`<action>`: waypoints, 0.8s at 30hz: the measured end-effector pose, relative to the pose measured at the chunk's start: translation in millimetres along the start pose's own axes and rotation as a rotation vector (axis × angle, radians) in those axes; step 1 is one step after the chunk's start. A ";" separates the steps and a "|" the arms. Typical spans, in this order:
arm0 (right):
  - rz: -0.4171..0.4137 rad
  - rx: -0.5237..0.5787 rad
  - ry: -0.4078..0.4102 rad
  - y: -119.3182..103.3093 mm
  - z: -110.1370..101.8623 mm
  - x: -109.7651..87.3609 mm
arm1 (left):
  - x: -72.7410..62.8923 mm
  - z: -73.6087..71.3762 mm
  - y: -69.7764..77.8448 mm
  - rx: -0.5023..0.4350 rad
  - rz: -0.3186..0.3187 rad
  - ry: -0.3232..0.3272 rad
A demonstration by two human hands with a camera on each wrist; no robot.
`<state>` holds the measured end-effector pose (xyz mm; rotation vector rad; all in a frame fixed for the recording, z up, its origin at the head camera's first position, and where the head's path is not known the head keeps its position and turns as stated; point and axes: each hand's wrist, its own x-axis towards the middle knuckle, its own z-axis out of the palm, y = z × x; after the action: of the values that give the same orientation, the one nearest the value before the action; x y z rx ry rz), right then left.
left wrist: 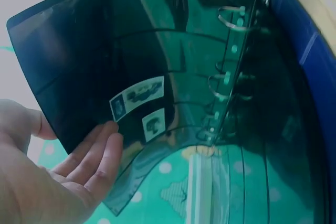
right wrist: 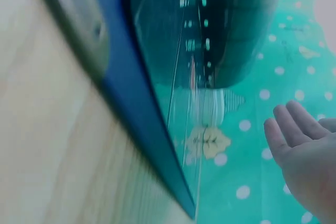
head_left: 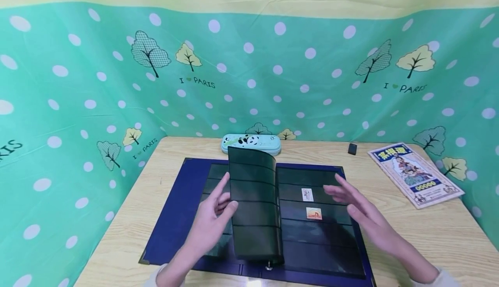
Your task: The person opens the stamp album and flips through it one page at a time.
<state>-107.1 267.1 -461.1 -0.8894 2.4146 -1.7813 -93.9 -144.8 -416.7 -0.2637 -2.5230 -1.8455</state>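
A dark blue ring-binder stamp album (head_left: 167, 217) lies spread on the table. One black album page (head_left: 253, 200) stands up from the rings, bowed toward the left. My left hand (head_left: 210, 217) holds its outer edge, thumb on the near face and fingers behind. In the left wrist view two stamps (left wrist: 139, 97) show in the strips of the page (left wrist: 79, 66), close to my fingertips. On the right-hand page lie a pale stamp (head_left: 307, 195) and an orange stamp (head_left: 314, 213). Over that page's right edge my right hand (head_left: 366, 217) hovers, holding nothing, its fingers extended.
A light blue panda pencil case (head_left: 273, 144) stands behind the album. To the back right are a small black object (head_left: 352, 149) and a printed booklet (head_left: 415, 174). A green dotted curtain (head_left: 249, 70) hangs behind the wooden table (head_left: 128, 222).
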 end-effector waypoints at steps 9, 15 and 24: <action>0.144 -0.266 0.061 17.1 -12.0 0.6 | 6.8 -23.2 -7.1 -0.091 -0.100 -0.063; 0.290 -0.347 0.026 31.6 -19.2 -1.0 | 10.8 -34.4 -24.3 -0.177 -0.169 -0.066; 0.337 -0.382 -0.110 51.0 -29.5 -5.2 | 20.4 -49.6 -42.7 -0.346 -0.267 -0.098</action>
<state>-134.6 304.9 -497.3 -0.5306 2.6779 -1.1532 -124.6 -201.6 -439.7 -0.0158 -2.3815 -2.4277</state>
